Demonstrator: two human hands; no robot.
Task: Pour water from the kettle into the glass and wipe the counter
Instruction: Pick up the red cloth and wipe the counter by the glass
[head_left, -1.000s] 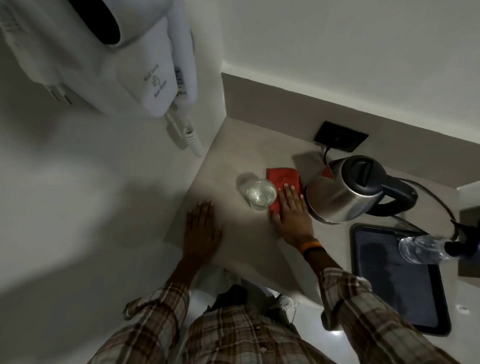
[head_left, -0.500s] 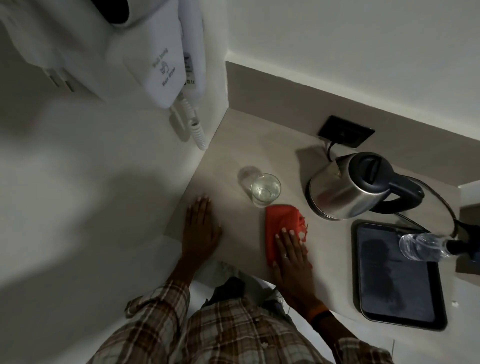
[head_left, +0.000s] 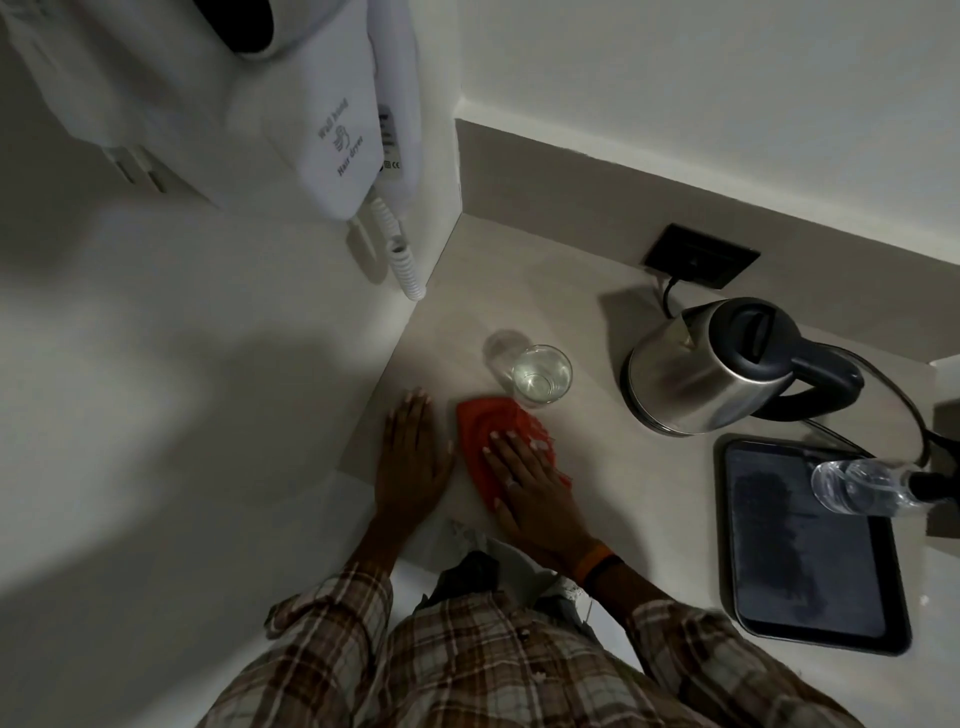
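Observation:
A clear glass (head_left: 541, 373) with water in it stands on the beige counter (head_left: 587, 467). Right of it sits a steel kettle (head_left: 696, 379) with a black lid and handle, plugged in by a cord. A red cloth (head_left: 480, 441) lies flat just in front of the glass. My right hand (head_left: 530, 480) presses flat on the cloth, fingers spread. My left hand (head_left: 413, 457) rests flat on the counter beside the cloth, near the left wall, holding nothing.
A dark tray (head_left: 810, 551) lies at the right with a clear water bottle (head_left: 857, 486) lying across its far corner. A black socket plate (head_left: 701, 254) is on the back wall. A white wall hair dryer (head_left: 332, 130) with a coiled cord hangs overhead at left.
My right hand has slid the red cloth from beside the kettle toward me, then left, to a spot in front of the glass next to my left hand. The left hand stayed put.

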